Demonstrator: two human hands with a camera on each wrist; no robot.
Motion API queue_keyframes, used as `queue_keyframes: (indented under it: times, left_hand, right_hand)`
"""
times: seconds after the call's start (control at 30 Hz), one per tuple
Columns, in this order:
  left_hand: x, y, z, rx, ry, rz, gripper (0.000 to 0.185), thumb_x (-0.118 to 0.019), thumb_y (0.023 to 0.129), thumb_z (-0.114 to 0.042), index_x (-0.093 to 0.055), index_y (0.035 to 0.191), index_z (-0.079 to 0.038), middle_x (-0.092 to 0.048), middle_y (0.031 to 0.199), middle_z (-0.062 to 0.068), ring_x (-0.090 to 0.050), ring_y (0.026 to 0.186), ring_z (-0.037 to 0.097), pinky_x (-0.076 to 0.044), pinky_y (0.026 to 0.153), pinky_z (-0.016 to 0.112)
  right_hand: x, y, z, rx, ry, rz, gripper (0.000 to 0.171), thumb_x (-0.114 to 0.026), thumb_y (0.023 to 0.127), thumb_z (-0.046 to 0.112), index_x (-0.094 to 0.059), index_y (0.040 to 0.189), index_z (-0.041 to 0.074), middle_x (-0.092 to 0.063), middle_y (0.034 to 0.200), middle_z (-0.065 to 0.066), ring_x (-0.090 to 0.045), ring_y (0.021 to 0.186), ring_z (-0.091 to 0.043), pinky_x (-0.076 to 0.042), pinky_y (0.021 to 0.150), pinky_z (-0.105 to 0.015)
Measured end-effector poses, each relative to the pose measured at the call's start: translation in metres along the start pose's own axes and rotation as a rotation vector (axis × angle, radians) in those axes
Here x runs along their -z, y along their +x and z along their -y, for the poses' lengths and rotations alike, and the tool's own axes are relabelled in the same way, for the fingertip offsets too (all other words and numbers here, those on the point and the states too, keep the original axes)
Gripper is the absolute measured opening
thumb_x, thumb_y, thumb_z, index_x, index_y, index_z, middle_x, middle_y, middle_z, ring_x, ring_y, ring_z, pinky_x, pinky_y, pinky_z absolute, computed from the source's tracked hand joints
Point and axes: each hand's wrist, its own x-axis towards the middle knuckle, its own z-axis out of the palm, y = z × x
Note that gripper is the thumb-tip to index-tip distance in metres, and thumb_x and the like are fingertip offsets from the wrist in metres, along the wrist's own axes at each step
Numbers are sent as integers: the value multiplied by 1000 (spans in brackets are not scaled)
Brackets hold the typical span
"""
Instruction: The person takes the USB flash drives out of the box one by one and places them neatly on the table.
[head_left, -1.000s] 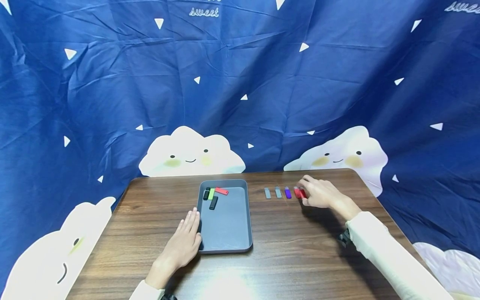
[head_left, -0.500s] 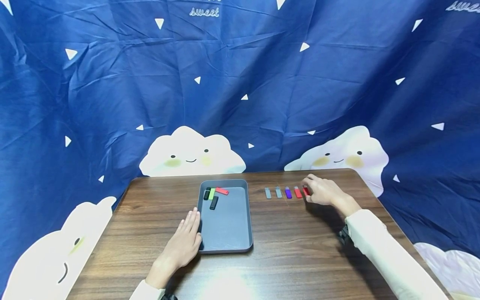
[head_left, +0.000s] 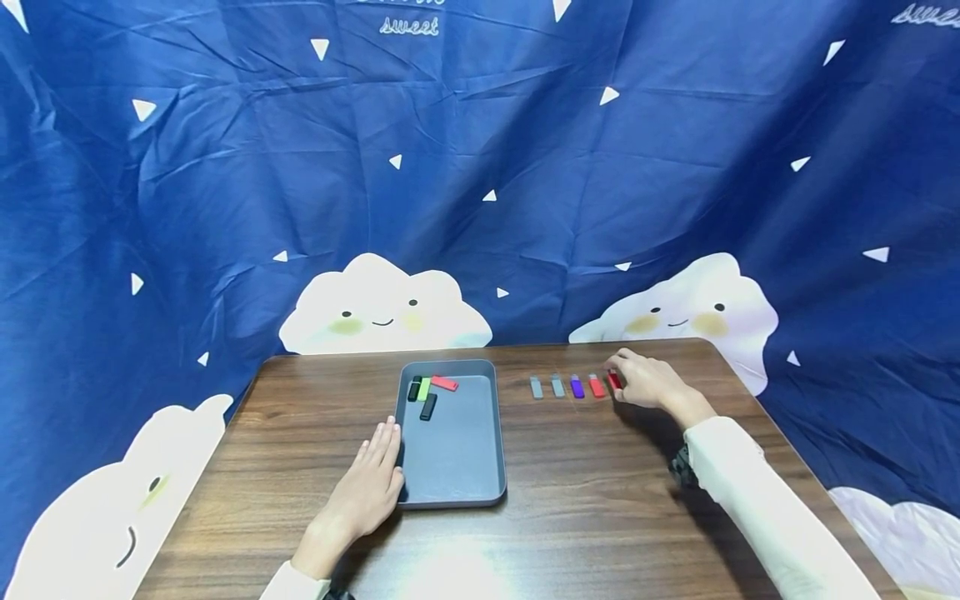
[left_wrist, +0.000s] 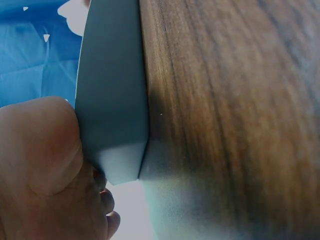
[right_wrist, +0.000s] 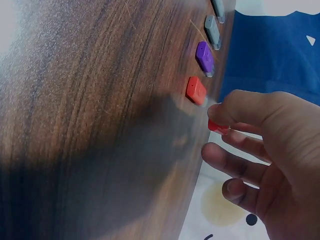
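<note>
My right hand (head_left: 647,383) is at the right end of a row of USB flash drives. Between thumb and forefinger it pinches a red flash drive (right_wrist: 217,127), mostly covered by the fingers. Beside that one lie another red flash drive (head_left: 596,386), a purple one (head_left: 577,387) and two grey ones, the nearer grey one (head_left: 557,386) next to the purple. My left hand (head_left: 363,482) rests with straight fingers against the left side of a grey tray (head_left: 501,450). In the left wrist view the hand touches the tray's wall (left_wrist: 112,90).
Inside the tray, toward its far left corner, lie a red flash drive (head_left: 444,383), a green one (head_left: 423,389) and two black ones, one black drive (head_left: 428,407) nearer the middle. A blue curtain (head_left: 525,167) hangs behind the wooden table (head_left: 600,500).
My right hand has moved slightly right with the red flash drive, away from the other red one, widening the gap between them. The left hand and tray stay put.
</note>
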Motion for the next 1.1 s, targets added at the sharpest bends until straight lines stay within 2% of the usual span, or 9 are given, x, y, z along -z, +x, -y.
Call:
queue_keyframes:
  times: [0.33,0.57,0.9,1.1]
  left_hand:
    - [11,2,-9,44,48,74,61,-47,109,-16,-32,162,11,-26,174,26,-28,162,43,-29,131,60]
    - [2,1,-2,15,18,14,61,-46,108,-15,-34,161,12,-30,172,29,-31,159,46,-32,128,64]
    - [2,1,-1,2,-21,2,62,-45,108,-16,-32,161,12,-28,172,29,-30,160,47,-30,127,66]
    - [-4,0,3,-8,18,-12,62,-45,109,-18,-31,162,11,-27,173,27,-29,161,44,-31,128,63]
  right_hand:
    - [-8,5,-7,-38,22,18,52,-81,80,17,-69,129,4,-64,130,-17,-72,97,-38,-59,84,-61]
    - [-11,6,-8,-51,37,34,54,-81,79,15,-68,130,4,-64,131,-18,-72,100,-40,-59,85,-62]
    - [-17,7,-13,-55,44,44,51,-80,80,13,-68,129,3,-64,133,-19,-71,107,-42,-59,87,-64]
    - [-20,6,-15,-62,50,76,50,-80,84,14,-68,131,3,-64,137,-20,-69,116,-43,-58,91,-65]
